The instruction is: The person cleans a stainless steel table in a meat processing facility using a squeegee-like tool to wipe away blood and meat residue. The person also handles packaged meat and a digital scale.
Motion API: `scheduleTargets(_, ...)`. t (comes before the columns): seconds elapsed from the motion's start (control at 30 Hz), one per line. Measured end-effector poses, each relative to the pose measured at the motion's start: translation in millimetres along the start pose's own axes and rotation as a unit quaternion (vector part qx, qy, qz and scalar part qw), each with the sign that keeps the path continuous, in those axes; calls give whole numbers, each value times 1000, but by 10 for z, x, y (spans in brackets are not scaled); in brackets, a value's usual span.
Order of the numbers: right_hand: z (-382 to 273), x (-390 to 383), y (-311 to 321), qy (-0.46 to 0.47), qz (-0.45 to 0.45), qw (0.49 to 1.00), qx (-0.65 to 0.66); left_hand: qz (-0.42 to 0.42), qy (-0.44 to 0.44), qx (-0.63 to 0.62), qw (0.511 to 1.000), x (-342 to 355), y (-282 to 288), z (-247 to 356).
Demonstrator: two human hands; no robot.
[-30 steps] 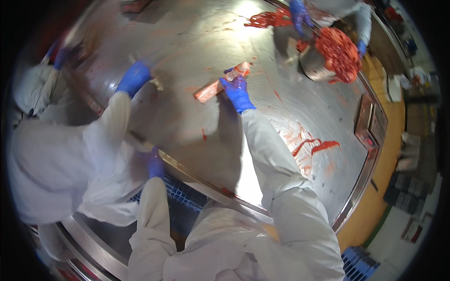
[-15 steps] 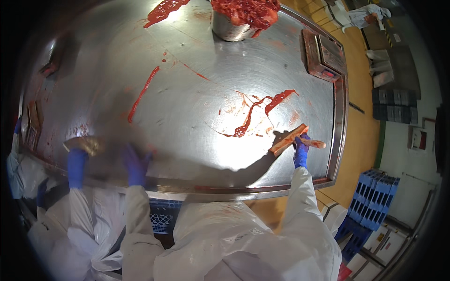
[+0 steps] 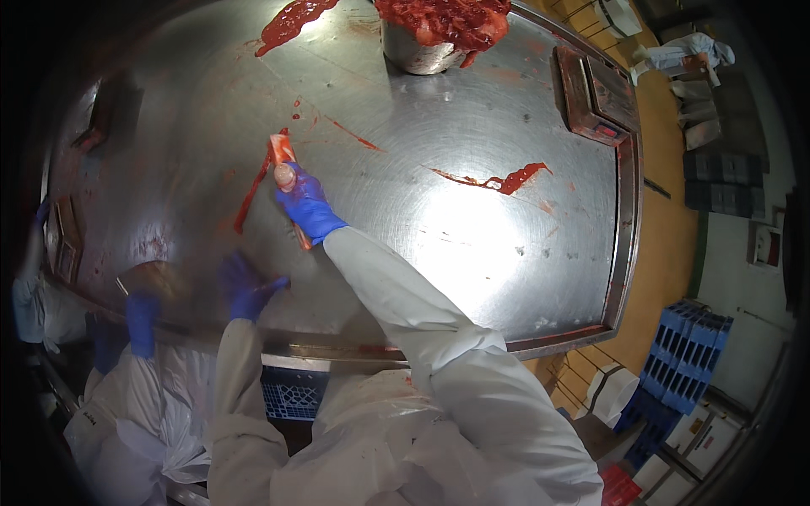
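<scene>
My right hand [image 3: 308, 207], in a blue glove, grips a T-shaped scraper [image 3: 281, 150] with a pale, red-stained blade and a round-ended handle. The blade is on the steel table [image 3: 371, 278], beside a thin red streak of liquid [image 3: 251, 198]. Nearer to me, at the table's front edge, my left hand [image 3: 245, 291] is over the table, blue-gloved and somewhat blurred. Its thumb sticks out to the right and it holds nothing that I can see. Another red smear [image 3: 510, 179] lies right of the middle.
A metal container [image 3: 418, 55] heaped with red meat stands at the far side, near a thick red smear [image 3: 291, 24]. Scales [image 3: 595, 97] sit at the right edge. Left of me, a co-worker's gloved hand [image 3: 143, 320] is beside a blurred yellowish object [image 3: 156, 277].
My right hand has swung from the right end of the table to the left-middle with the scraper. Part of the red smear right of the middle is gone. My left hand stays near the front edge.
</scene>
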State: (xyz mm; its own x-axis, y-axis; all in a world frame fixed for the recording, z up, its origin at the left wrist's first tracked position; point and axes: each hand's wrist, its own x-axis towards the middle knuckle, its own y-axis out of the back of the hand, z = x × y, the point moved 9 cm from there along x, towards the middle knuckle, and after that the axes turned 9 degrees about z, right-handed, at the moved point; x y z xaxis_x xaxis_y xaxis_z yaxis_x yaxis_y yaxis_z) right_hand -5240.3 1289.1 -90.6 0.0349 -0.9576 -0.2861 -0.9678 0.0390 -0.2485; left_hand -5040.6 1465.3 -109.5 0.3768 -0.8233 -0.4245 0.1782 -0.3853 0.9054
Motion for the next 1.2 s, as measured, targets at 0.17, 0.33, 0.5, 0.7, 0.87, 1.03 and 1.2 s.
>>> scheduleTargets(0.17,-1125,-201,1723,194,126,972,-36,-19,17,-22,999,-95,-139,-18)
scheduleTargets(0.33,-1291,-1201,5743,189,439,828,-295,-30,31,-11,999,-74,-29,38)
scheduleTargets(0.5,-1316,-1734,6430,75,649,673,-347,-19,43,54,997,-77,-45,-59)
scheduleTargets(0.7,-1433,-209,3859,114,412,854,-295,-32,41,42,998,-203,52,57)
scheduleTargets(0.87,-463,417,1184,-27,247,969,-16,-5,-1,-5,1000,-179,101,71)
scheduleTargets(1.03,-219,380,-871,62,49,970,-229,-27,31,-13,999,-152,64,23)
scheduleTargets(1.2,-551,107,374,-18,136,980,-147,-43,47,-51,997,-206,52,-67)
